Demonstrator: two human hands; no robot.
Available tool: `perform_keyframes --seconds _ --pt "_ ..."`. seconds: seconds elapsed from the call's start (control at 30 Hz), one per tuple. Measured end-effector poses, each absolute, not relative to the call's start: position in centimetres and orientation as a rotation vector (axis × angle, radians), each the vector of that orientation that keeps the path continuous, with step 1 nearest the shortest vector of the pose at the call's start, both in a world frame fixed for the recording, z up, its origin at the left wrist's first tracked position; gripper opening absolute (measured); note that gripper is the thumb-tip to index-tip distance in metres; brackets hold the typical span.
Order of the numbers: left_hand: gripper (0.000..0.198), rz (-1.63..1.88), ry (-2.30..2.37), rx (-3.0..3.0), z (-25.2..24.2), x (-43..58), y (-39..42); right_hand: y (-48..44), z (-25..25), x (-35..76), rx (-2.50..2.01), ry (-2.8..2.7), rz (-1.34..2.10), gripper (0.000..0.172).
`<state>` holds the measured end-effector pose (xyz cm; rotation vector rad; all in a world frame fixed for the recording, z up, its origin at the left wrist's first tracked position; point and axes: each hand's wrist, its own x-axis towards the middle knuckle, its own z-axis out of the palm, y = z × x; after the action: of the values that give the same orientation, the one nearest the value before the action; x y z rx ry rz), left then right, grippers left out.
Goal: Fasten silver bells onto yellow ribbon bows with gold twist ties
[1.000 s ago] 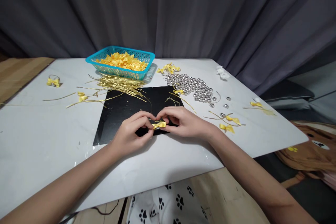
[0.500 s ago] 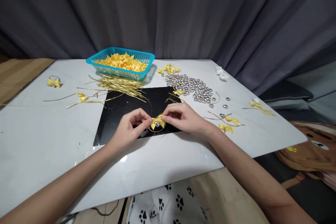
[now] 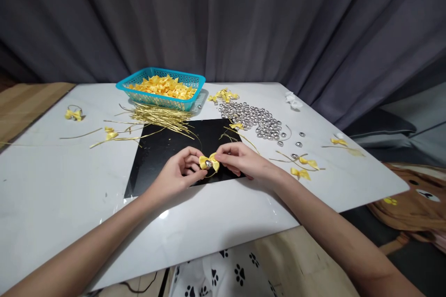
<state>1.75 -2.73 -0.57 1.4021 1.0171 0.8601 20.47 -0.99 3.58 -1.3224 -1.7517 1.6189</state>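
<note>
The person's left hand point(image 3: 176, 175) and right hand point(image 3: 242, 160) meet over the near edge of a flat black rectangular mat point(image 3: 153, 153), which lies on a glossy white table point(image 3: 52, 185). Between the fingertips is a small yellow ribbon bow point(image 3: 209, 162) with a shiny silver bead at its middle. The left thumb and forefinger are closed on the bow's left loop, and the right thumb and forefinger pinch its right loop, so both hands are clamped on it. The bow is raised just above the mat, and a thin gold strand curls beneath it.

Beyond the left hand lies a loose pile of thin gold wire strands point(image 3: 160, 116). Farther out stands a turquoise plastic mesh basket point(image 3: 156, 100) heaped with yellow ribbon pieces point(image 3: 165, 86). Beyond the right hand spreads a heap of round silver beads point(image 3: 254, 118). To the right of the right hand, well apart from it, rest two more yellow bows on gold strands point(image 3: 304, 168). Far to the left of the left hand lies a single yellow bow on a ring point(image 3: 73, 113).
</note>
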Motion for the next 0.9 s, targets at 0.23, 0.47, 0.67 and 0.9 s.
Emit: perform_keyframes --seconds 0.23,0.47,0.67,0.9 --pt "0.023 0.763 1.066 1.603 -0.8 1.7 -2.9 -0.6 2.2 20.6 -1.258 -1.33 2.029 0.017" --pt "0.025 0.766 1.125 1.774 -0.5 1.7 -3.2 -0.6 2.0 20.6 -1.281 -1.498 1.86 0.018" --pt "0.016 0.89 1.183 1.832 -0.4 1.8 -3.2 -0.7 2.2 20.4 -1.292 -1.6 1.778 0.015" --pt "0.009 1.0 1.126 1.882 -0.6 1.5 -3.0 -0.7 2.8 20.6 -1.265 -1.554 1.805 0.013"
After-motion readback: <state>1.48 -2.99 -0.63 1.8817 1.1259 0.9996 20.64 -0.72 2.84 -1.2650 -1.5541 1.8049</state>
